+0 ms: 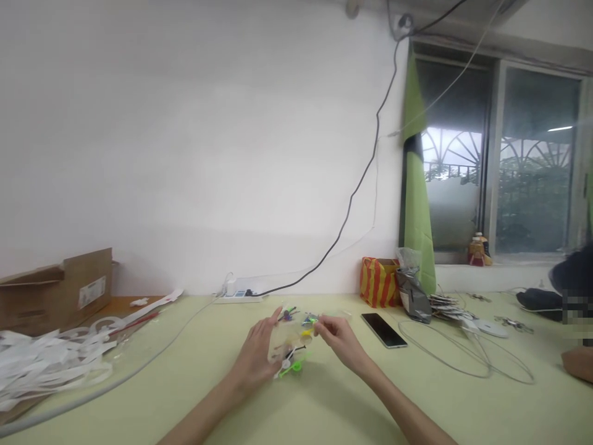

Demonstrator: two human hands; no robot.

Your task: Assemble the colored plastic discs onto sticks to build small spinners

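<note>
1. In the head view, two own hands above the table [148,395]: left hand [254,349] with thumb and fingers spread wide, right hand [338,339] with fingertips drawn narrow beside a yellow piece [307,332]; cannot tell whether gripping it.
2. Between both hands, a cluster of small plastic pieces [290,354], including one white piece [286,364] and one bright green piece [297,367]; too blurred for a full count.
3. Counted around: one phone [384,330], one striped bag [376,282], one grey bag [414,298], one cardboard box [88,281]; white strips [41,358] too tangled to count.
4. At the right edge, one hand of another person [577,363], well apart.
5. Along the table's far edge, against the wall [208,154], one power strip [238,298].
6. Open room: a gap between right hand and phone, a wider one between left hand and thick pale cable [139,366].
</note>
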